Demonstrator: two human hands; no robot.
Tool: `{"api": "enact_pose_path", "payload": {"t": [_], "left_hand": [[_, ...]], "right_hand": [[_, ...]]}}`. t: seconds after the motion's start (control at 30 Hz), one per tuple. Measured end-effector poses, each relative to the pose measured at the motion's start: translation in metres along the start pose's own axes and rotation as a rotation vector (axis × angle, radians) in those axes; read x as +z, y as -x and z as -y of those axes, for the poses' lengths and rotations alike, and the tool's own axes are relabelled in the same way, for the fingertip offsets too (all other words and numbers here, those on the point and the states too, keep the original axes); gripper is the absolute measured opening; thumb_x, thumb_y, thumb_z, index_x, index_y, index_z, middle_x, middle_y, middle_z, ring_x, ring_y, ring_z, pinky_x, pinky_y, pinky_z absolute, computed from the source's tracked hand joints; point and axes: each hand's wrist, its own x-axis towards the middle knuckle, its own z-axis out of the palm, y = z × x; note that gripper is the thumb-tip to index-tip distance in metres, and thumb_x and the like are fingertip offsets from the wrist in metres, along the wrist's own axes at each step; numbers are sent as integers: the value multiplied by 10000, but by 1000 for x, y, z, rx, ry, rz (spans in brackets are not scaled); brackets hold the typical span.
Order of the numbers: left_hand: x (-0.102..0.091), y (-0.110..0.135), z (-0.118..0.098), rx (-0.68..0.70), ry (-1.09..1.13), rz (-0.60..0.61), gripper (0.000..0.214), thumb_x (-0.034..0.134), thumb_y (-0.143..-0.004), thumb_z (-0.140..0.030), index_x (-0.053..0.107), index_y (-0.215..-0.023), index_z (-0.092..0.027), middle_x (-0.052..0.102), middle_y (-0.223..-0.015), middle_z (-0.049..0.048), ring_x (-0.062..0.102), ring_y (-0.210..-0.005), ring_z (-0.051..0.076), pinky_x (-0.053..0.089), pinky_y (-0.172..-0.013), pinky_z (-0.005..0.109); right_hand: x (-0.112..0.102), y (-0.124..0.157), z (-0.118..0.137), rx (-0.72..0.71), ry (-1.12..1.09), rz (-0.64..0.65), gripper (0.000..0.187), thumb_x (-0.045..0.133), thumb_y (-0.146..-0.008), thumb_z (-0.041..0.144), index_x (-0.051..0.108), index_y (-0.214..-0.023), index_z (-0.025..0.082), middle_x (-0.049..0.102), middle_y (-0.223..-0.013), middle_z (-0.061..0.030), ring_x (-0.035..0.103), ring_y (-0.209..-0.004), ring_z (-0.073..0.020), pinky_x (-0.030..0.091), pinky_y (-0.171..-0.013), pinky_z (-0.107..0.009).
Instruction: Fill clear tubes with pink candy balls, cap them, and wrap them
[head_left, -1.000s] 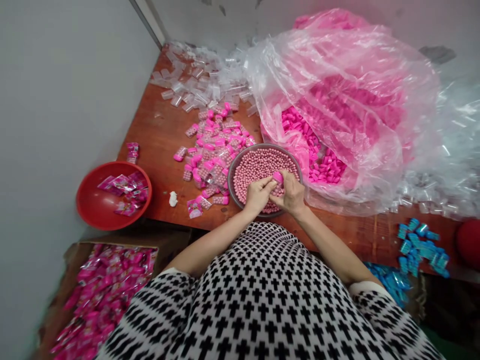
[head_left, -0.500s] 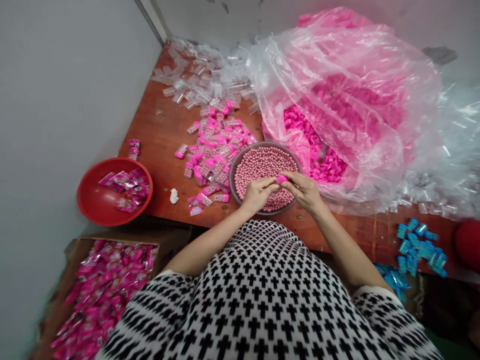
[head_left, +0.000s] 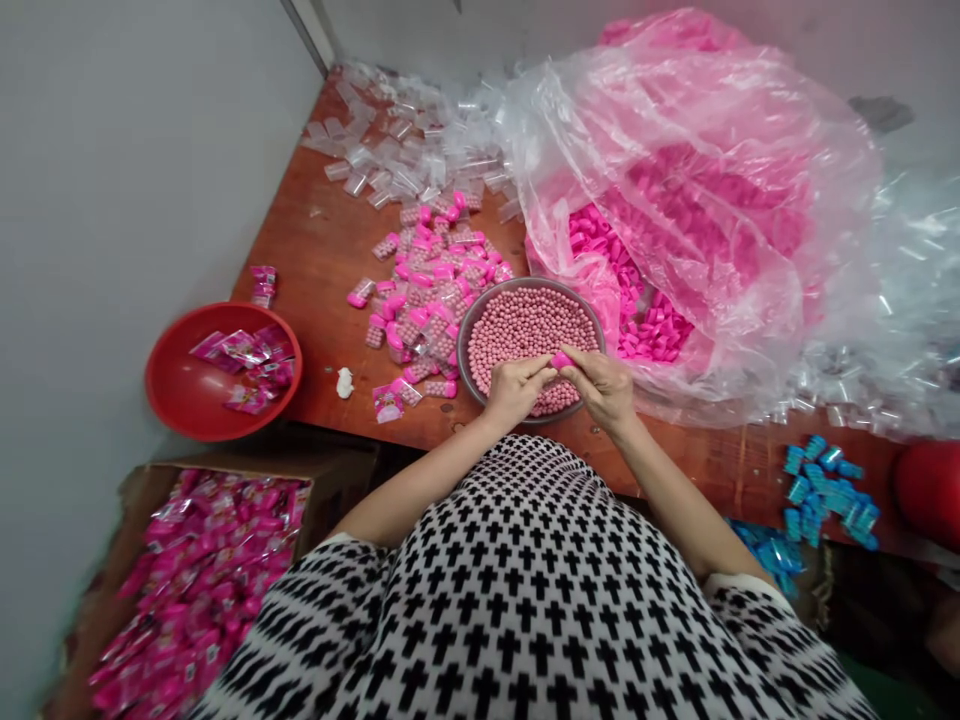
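Note:
My left hand and my right hand meet above a grey bowl of small pink balls. A bright pink plastic cap sits between the fingertips, pinched by my right thumb and fingers. My left fingers are closed against its left side, and they hide whatever else they hold. Left of the bowl lies a heap of small clear containers with pink caps, filled with pink balls. Loose pink caps spill from a big clear plastic bag behind my right hand.
Clear empty containers lie at the back left; more clear plastic pieces are far right. A red bowl with pink packets stands at the table's left edge, above a carton of packets. Blue-capped containers lie near the right front edge.
The view has shifted slightly. My right hand has turned a little round the pink cap, its fingers more closed; my left hand stays nearly the same.

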Motion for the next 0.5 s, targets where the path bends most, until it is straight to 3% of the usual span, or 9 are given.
{"api": "enact_pose_path", "payload": {"t": [0.1, 0.2, 0.3, 0.37, 0.5], "left_hand": [[5, 1, 3, -97, 150, -29, 248, 606, -777, -272, 735, -966, -177, 736, -885, 27, 656, -750, 171, 508, -697, 272], [9, 0, 5, -178, 259, -40, 238, 608, -759, -268, 739, -924, -156, 722, -793, 21, 633, -684, 154, 495, -638, 256], [11, -5, 5, -256, 387, -54, 213, 634, -724, -260, 733, -870, -143, 693, -730, 9, 589, -646, 126, 465, -615, 236], [12, -8, 4, -306, 483, -45, 205, 659, -693, -274, 724, -830, -135, 667, -686, 0, 548, -610, 106, 441, -595, 227], [11, -10, 1, -347, 622, -47, 214, 705, -633, -306, 703, -751, -127, 641, -657, -4, 525, -608, 101, 424, -610, 225]], "right_hand": [[9, 6, 4, 55, 38, -48, 322, 442, -927, 328, 612, -1188, 246, 699, -1079, -67, 663, -980, -212, 544, -864, -393], [18, 10, 4, 17, 118, -13, 399, 434, -922, 347, 520, -1282, 198, 642, -1184, -113, 611, -1092, -231, 500, -948, -424], [23, 8, 2, -52, 254, 50, 677, 555, -824, 474, 384, -1364, 103, 537, -1288, -202, 516, -1194, -306, 471, -960, -476], [24, 3, 1, -68, 359, 89, 766, 583, -784, 505, 354, -1363, 58, 518, -1276, -240, 504, -1176, -346, 476, -915, -499], [22, -6, -2, -85, 495, 149, 624, 528, -816, 446, 435, -1290, 51, 588, -1124, -216, 585, -983, -305, 506, -779, -409]]}}
